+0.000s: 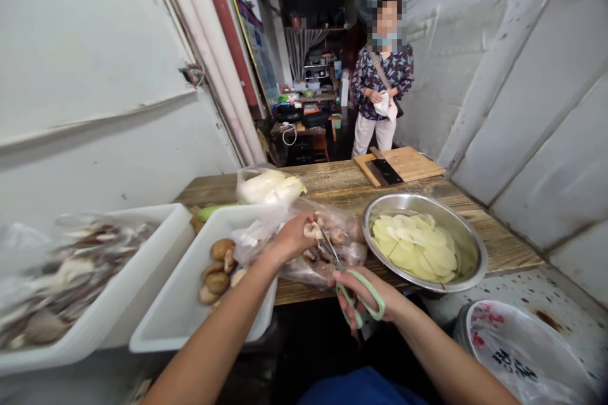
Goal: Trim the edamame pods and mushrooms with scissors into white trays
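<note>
My left hand (298,237) is closed on a pale mushroom (312,230), held above a clear plastic bag (354,228) of mushrooms on the wooden table. My right hand (390,297) grips scissors (377,304) with light green handles. Their metal blades reach up to the mushroom at my left fingertips; whether they touch it I cannot tell. Under my left forearm is a white plastic tray (166,319), with several brown mushrooms (218,282) at its right side. To the right of the bag sits a metal bowl (479,262) of thin pale-yellow slices (413,240) in liquid.
A white bin (156,247) of bagged pale and grey pieces stands at left. Behind the tray lies a bag of pale vegetables (270,186). A cleaver (386,172) rests on a cutting board (413,163). A plastic-lined bucket (517,342) is lower right. Someone (382,82) stands beyond the table.
</note>
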Available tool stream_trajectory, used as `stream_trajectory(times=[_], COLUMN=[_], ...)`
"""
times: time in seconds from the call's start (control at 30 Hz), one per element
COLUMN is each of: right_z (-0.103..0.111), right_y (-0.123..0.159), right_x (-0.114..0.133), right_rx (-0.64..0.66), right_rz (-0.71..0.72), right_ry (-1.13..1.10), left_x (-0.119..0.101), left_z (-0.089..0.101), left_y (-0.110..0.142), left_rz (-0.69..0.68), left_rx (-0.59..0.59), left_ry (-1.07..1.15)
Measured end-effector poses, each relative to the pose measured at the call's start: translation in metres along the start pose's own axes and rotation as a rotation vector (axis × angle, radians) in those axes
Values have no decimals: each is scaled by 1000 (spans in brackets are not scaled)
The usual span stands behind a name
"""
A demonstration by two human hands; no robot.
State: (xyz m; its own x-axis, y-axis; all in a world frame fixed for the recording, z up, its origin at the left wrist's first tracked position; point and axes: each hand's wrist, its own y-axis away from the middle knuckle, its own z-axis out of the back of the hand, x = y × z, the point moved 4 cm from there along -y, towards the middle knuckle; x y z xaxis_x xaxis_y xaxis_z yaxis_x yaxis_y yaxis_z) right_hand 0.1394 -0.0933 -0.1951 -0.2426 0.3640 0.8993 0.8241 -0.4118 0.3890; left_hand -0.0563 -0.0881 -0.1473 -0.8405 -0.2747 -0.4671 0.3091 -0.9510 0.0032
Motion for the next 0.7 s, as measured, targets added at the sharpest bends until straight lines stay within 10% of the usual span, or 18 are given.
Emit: stream_trajectory(times=[0.27, 0.53, 0.7], right_z=[-5, -4, -8], right_y=[-5, -20, -19], right_x=[6, 5, 8], right_rx=[48, 285, 321], right_rz=[-32, -272, -318], right_ry=[581, 121, -29], left_x=[23, 12, 10], left_z=[10, 7, 8], left_y=[65, 79, 74], left_rz=[195, 324, 372], left_rx=[-252, -99, -94], left_ry=[194, 1155, 1243])
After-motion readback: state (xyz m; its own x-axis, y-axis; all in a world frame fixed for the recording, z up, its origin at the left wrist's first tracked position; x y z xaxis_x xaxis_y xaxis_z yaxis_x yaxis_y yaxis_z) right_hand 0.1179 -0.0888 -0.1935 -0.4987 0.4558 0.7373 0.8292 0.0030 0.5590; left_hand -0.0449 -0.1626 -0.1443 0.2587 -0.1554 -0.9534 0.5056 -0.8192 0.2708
